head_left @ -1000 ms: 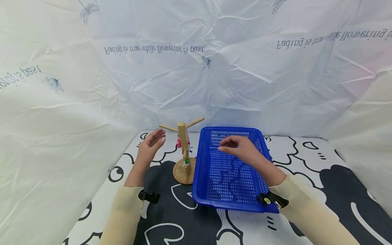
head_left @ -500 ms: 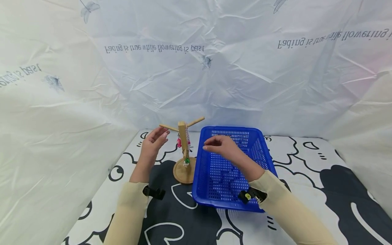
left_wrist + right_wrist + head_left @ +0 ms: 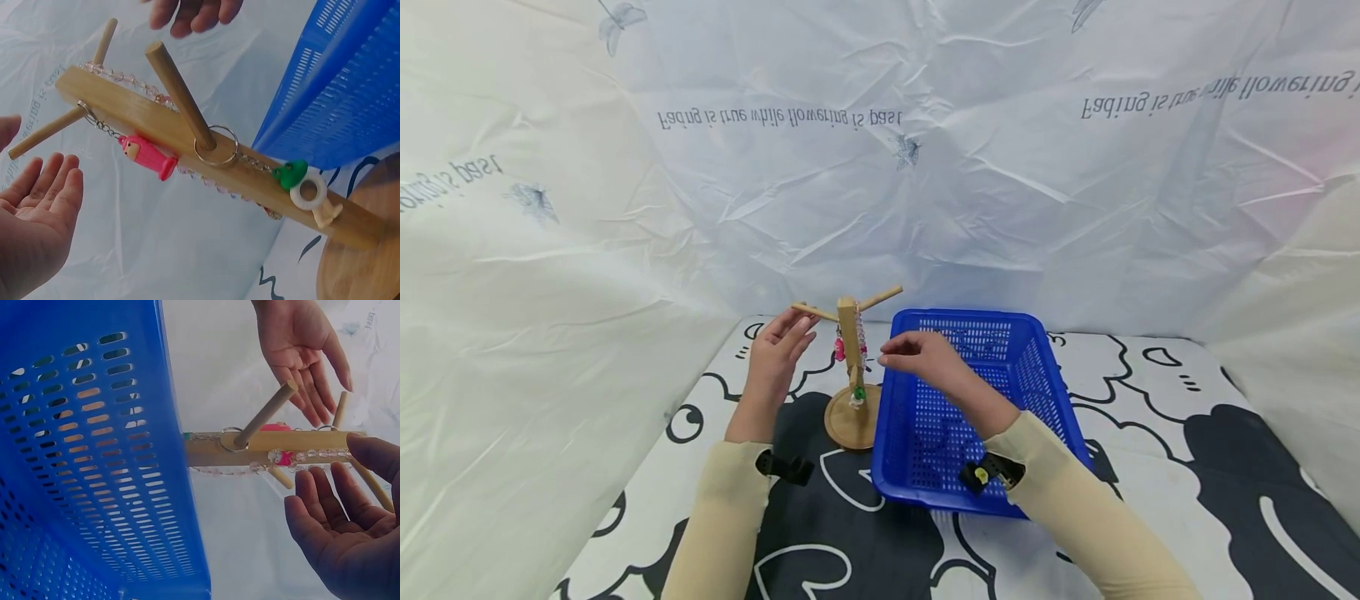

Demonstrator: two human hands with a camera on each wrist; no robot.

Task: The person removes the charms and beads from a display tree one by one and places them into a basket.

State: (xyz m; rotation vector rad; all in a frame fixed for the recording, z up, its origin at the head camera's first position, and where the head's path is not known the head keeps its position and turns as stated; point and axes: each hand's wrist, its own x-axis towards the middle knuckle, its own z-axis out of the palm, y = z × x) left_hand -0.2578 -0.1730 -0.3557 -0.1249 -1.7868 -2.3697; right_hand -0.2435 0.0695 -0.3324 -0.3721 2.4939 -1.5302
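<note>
A wooden peg stand [image 3: 848, 333] rises from a round base [image 3: 842, 421]. From its pegs hang a pink figure keychain [image 3: 148, 159], a green-and-white keychain [image 3: 306, 184] on a metal ring, and a clear-pink bead string [image 3: 319, 454] with a pink charm. My left hand [image 3: 772, 354] hovers beside the stand's left peg, its fingers relaxed and holding nothing. On the other side, my right hand [image 3: 928, 358] is near the beads with its fingers loosely bent. Nothing shows in its grasp, and in the right wrist view a gap separates its fingertips from the post.
A blue perforated plastic basket [image 3: 883, 425] stands just right of the stand, under the right forearm. Dark shapes inside it are too indistinct to name. A black-and-white cartoon cloth [image 3: 1150, 467] covers the table. White printed sheeting [image 3: 850, 200] hangs behind.
My right hand has moved left from over the basket to beside the stand. My left hand has shifted slightly right, closer to the left peg. The stand and its hanging items look unchanged.
</note>
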